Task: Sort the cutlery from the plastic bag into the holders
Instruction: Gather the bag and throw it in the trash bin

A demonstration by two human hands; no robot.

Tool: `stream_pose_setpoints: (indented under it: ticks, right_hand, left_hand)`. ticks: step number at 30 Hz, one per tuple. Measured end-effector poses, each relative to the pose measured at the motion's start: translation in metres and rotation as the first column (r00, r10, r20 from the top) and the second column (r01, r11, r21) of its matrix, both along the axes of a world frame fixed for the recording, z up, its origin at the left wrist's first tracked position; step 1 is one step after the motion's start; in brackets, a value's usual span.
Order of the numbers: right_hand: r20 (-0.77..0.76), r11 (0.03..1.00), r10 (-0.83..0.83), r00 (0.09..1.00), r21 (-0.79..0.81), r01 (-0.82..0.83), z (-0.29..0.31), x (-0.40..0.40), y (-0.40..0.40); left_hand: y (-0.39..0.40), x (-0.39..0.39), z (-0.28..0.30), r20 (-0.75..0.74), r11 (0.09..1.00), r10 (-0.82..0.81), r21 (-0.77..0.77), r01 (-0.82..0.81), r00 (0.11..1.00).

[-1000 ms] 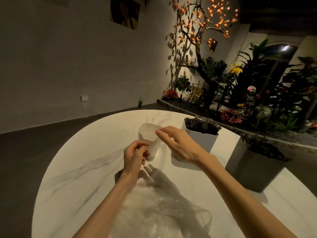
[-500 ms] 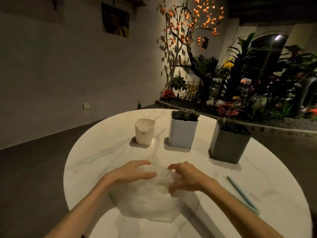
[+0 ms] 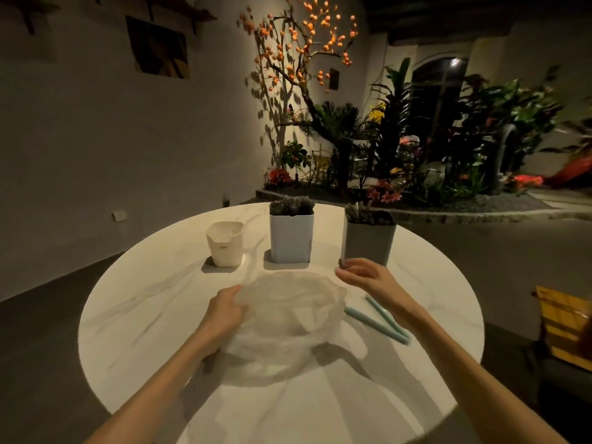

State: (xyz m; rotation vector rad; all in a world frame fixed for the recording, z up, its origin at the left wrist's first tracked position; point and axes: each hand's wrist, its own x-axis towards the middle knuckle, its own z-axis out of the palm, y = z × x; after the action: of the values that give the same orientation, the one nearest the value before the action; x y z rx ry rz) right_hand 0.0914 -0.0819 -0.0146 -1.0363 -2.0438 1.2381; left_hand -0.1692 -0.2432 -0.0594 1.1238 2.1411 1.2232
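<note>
A crumpled clear plastic bag (image 3: 288, 318) lies open in the middle of the round white marble table (image 3: 137, 315). My left hand (image 3: 224, 315) grips the bag's left rim. My right hand (image 3: 363, 275) hovers above the bag's right edge, just in front of the grey holder (image 3: 368, 241), and pinches a small dark piece at its fingertips, too blurred to identify. Behind the bag stand a short cream holder (image 3: 224, 245), a tall white holder (image 3: 291, 237) with dark items in it, and the grey one. Two teal sticks (image 3: 378, 320) lie on the table under my right forearm.
Beyond the table's far edge is a planted bed with an orange-fruited tree (image 3: 298, 59) and dark foliage. A yellow-seated chair (image 3: 563, 328) stands off the table's right side. Dark floor surrounds the table.
My hands left the cream holder and came down onto the bag. Now the left hand grips its rim, the bag is spread open, and the right hand has lifted toward the grey holder.
</note>
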Motion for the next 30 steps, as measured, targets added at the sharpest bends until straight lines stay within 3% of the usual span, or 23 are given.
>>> stream_pose_setpoints:
  ticks: [2, 4, 6, 10, 12, 15, 17, 19, 21, 24, 26, 30]
  right_hand:
    - [0.219, 0.970, -0.228, 0.949, 0.130, 0.204, -0.017, 0.017, 0.013]
    - [0.554, 0.940, -0.332, 0.764, 0.265, 0.216, -0.037, 0.032, 0.021]
    - [0.681, 0.931, -0.360, 0.637, 0.308, 0.198, -0.056, 0.042, 0.026]
    - [0.527, 0.877, -0.471, 0.707, 0.369, 0.309, -0.083, 0.048, 0.032]
    - [0.494, 0.891, -0.449, 0.744, 0.307, 0.334, -0.083, 0.052, 0.034]
    - [0.360, 0.915, -0.401, 0.842, 0.108, 0.389, -0.067, 0.069, 0.033]
    - [0.166, 0.918, -0.372, 0.913, -0.078, 0.388, -0.052, 0.083, 0.030]
    - [-0.020, 0.900, -0.364, 0.931, -0.265, 0.346, -0.037, 0.098, 0.025]
    - [-0.179, 0.857, -0.390, 0.903, -0.429, 0.285, -0.029, 0.115, 0.020]
    - [-0.313, 0.806, -0.443, 0.840, -0.550, 0.220, -0.018, 0.144, 0.010]
    - [-0.396, 0.812, -0.445, 0.803, -0.557, 0.175, -0.014, 0.168, 0.005]
    - [-0.466, 0.823, -0.473, 0.748, -0.536, 0.186, -0.013, 0.206, -0.001]
  left_hand:
    - [0.011, 0.012, -0.002, 0.073, 1.000, 0.023, 0.018, -0.024, 0.997]
    - [0.020, 0.025, -0.003, 0.095, 0.998, 0.051, 0.034, -0.054, 0.994]
    - [0.031, 0.037, -0.007, 0.099, 0.997, 0.072, 0.020, -0.074, 0.992]
    - [0.051, 0.057, -0.014, 0.177, 0.999, 0.022, -0.033, -0.016, 0.984]
    - [0.058, 0.069, -0.014, 0.243, 1.000, -0.004, -0.019, 0.009, 0.970]
    - [0.063, 0.092, -0.006, 0.419, 0.995, -0.097, 0.065, 0.077, 0.903]
    - [0.066, 0.106, 0.003, 0.594, 0.976, -0.217, 0.132, 0.173, 0.775]
    - [0.071, 0.123, 0.011, 0.700, 0.948, -0.313, 0.189, 0.257, 0.642]
    - [0.079, 0.139, 0.018, 0.728, 0.949, -0.310, 0.199, 0.245, 0.611]
    - [0.088, 0.170, 0.022, 0.636, 0.940, -0.337, 0.268, 0.211, 0.695]
    - [0.095, 0.189, 0.018, 0.507, 0.925, -0.361, 0.301, 0.232, 0.782]
    - [0.101, 0.228, 0.016, 0.315, 0.913, -0.379, 0.278, 0.297, 0.870]
